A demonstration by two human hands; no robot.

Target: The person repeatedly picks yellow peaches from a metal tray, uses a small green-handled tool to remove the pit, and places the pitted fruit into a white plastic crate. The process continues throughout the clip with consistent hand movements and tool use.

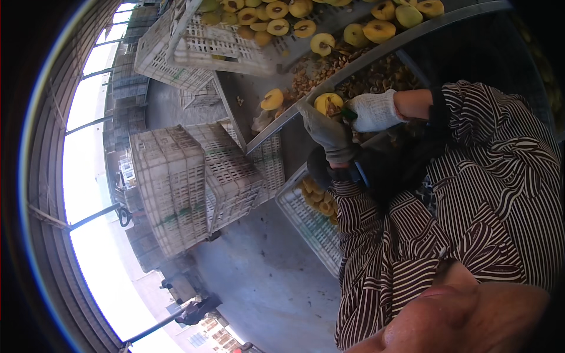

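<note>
My left hand [325, 130], in a soiled grey glove, cups a halved yellow peach [328, 104] over the near edge of the metal work table. A white knit glove covers my right hand [375, 112], which grips a small green-handled tool [349, 114] against the cut side of this peach. The tool's working end is hidden at the fruit. Just beyond the metal rim, another peach half [272, 99] lies on the table near a heap of brown peach stones and scraps [309, 75]. Dark scraps [379, 79] also lie below the rim near my right hand.
Many halved peaches [278, 26] spread over the metal table [240, 99], beside a tilted white plastic crate [216, 48]. Stacked crates [170, 189] stand on the concrete floor [265, 260]. A crate [304, 220] holding peach pieces is by my left arm. A person [198, 309] is far off.
</note>
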